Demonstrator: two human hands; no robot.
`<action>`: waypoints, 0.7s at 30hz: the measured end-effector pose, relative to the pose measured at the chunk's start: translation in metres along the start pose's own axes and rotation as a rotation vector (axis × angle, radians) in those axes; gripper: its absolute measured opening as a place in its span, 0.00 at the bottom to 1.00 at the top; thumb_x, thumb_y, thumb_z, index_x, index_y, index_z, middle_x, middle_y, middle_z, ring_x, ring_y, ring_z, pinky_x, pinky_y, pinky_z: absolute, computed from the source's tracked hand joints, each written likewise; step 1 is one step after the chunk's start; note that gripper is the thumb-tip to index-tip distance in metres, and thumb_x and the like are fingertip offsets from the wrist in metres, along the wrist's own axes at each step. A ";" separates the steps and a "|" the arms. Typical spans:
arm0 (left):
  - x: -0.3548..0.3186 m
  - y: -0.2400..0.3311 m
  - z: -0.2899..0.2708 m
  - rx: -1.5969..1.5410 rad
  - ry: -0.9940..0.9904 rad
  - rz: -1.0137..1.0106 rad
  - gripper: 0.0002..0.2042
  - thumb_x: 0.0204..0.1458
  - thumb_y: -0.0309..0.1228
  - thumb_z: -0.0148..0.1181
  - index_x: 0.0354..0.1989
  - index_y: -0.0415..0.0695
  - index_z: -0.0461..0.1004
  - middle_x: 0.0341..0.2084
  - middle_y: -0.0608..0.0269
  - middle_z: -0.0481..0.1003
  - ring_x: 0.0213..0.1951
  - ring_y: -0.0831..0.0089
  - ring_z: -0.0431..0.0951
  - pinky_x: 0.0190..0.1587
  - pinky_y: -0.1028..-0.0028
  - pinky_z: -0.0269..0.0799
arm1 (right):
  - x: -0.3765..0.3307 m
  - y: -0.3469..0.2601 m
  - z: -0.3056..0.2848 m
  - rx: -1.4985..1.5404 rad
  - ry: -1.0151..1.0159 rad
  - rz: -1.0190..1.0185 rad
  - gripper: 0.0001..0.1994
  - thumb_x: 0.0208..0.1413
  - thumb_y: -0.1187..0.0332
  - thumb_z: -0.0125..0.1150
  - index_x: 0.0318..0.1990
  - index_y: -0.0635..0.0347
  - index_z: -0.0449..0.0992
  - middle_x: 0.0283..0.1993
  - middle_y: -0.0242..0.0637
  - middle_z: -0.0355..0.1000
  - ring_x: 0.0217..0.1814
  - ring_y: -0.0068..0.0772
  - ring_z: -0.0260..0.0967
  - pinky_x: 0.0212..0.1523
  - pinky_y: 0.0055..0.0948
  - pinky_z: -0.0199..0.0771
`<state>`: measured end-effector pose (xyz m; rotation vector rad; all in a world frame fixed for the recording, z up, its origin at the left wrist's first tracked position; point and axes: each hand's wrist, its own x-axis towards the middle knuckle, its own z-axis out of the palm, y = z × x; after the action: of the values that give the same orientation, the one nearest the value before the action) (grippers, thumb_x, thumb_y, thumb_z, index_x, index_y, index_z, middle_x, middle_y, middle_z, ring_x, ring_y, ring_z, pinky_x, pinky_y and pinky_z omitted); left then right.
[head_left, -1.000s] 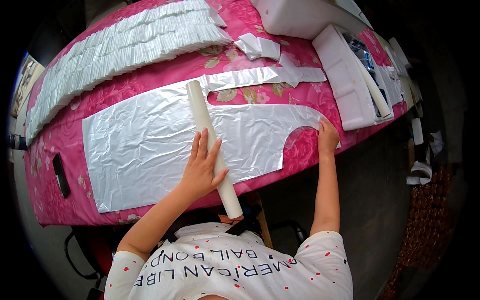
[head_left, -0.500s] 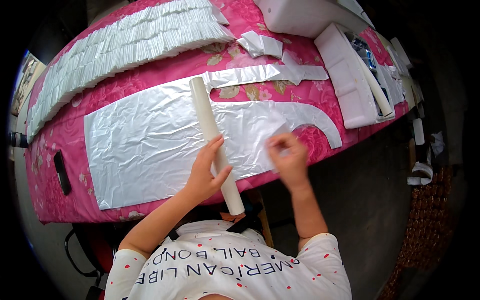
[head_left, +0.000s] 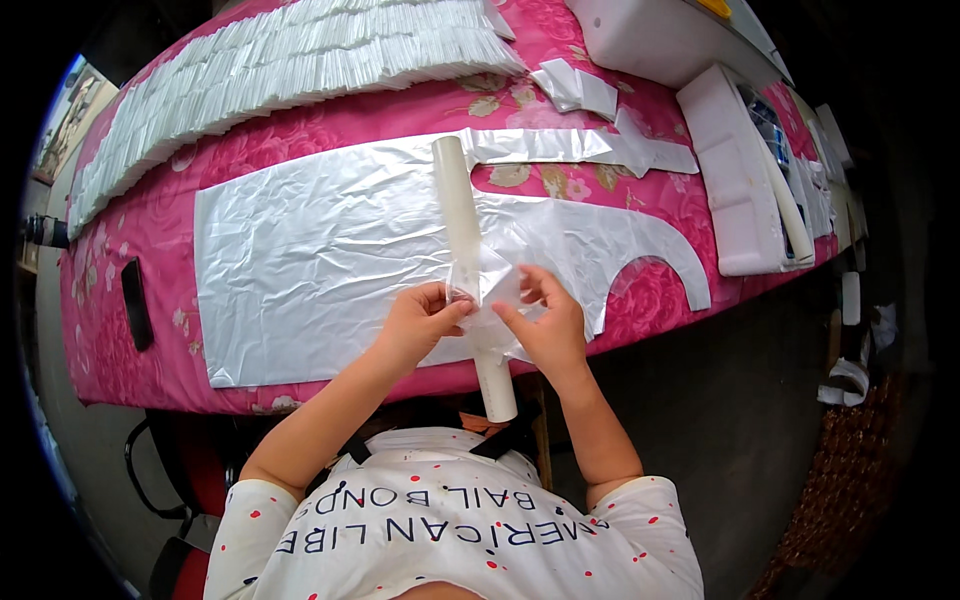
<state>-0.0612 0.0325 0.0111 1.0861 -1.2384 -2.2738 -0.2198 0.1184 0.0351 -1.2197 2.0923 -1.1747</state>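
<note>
Entry, head view. I am watching the left hand and the right hand working close together over the near edge of the pink floral table. Both are pinching a folded end of the thin clear plastic sheet; the gathered part is bunching up between the two thumbs, right against the white cardboard tube.

Handling, my judgement: the film is looking very light, limp and slippery, creasing at a touch and probably tearing if tugged hard. I am noting the folded edge as the best hold, fingertip pinch only. The tube is looking stiff and light, likely to roll; it is lying across the sheet, running away from the hands, with its near end overhanging the table edge just below the wrists.

Pose: both forearms are coming up from the lower edge and converging. Left fingers are curling in, thumb pressing film against forefinger. Right fingers are half closed, thumb and forefinger nipping the same fold.

Beyond the hands a long row of stacked white folded pieces is lying along the far edge.
</note>
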 end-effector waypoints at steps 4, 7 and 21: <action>0.002 -0.005 -0.006 -0.023 -0.001 0.016 0.08 0.51 0.31 0.57 0.35 0.40 0.72 0.30 0.64 0.75 0.32 0.78 0.73 0.36 0.76 0.71 | 0.015 0.020 -0.014 0.359 -0.226 0.208 0.10 0.45 0.76 0.62 0.37 0.64 0.74 0.31 0.28 0.71 0.31 0.16 0.65 0.36 0.18 0.66; -0.001 -0.002 -0.013 -0.042 0.066 0.001 0.08 0.50 0.31 0.57 0.34 0.41 0.71 0.30 0.64 0.75 0.32 0.79 0.73 0.36 0.76 0.70 | 0.047 0.043 -0.064 0.592 -0.266 0.289 0.08 0.47 0.78 0.58 0.37 0.63 0.74 0.33 0.27 0.71 0.34 0.16 0.66 0.37 0.18 0.67; 0.002 -0.008 -0.055 -0.023 0.037 -0.096 0.06 0.49 0.29 0.57 0.34 0.42 0.70 0.28 0.64 0.74 0.32 0.75 0.75 0.37 0.76 0.69 | -0.005 0.001 -0.059 -0.534 -0.163 0.076 0.11 0.44 0.64 0.61 0.31 0.62 0.74 0.30 0.43 0.73 0.35 0.38 0.72 0.36 0.30 0.70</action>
<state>-0.0210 0.0047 -0.0146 1.1978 -1.1672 -2.3206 -0.2598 0.1491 0.0663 -1.3859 2.3763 -0.4682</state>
